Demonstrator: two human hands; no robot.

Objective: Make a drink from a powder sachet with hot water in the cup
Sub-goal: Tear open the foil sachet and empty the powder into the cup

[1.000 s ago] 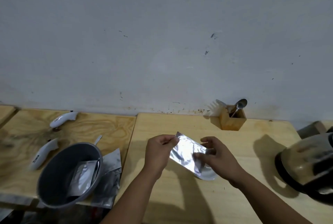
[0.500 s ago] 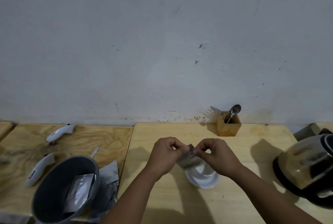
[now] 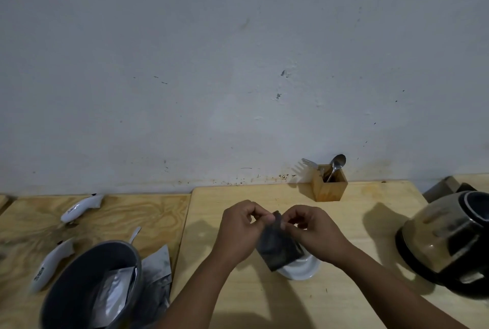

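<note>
A foil powder sachet (image 3: 279,245) hangs upright between my hands, just above a white cup (image 3: 301,269) on the light wooden table. My left hand (image 3: 242,230) pinches the sachet's top edge from the left. My right hand (image 3: 311,230) pinches the same top edge from the right, fingertips almost touching. The sachet hides most of the cup; only its white rim shows below. A glass kettle (image 3: 449,244) with a black base and lid stands at the right.
A grey bowl (image 3: 87,286) holding foil sachets sits at the lower left, with more sachets (image 3: 156,270) beside it. Two white handled tools (image 3: 80,207) (image 3: 50,263) lie on the left board. A wooden holder (image 3: 329,185) with a spoon and fork stands against the wall.
A second ago the sachet lay flat and spread between my hands. Both hands have come together at its top edge, and it now hangs vertically over the cup.
</note>
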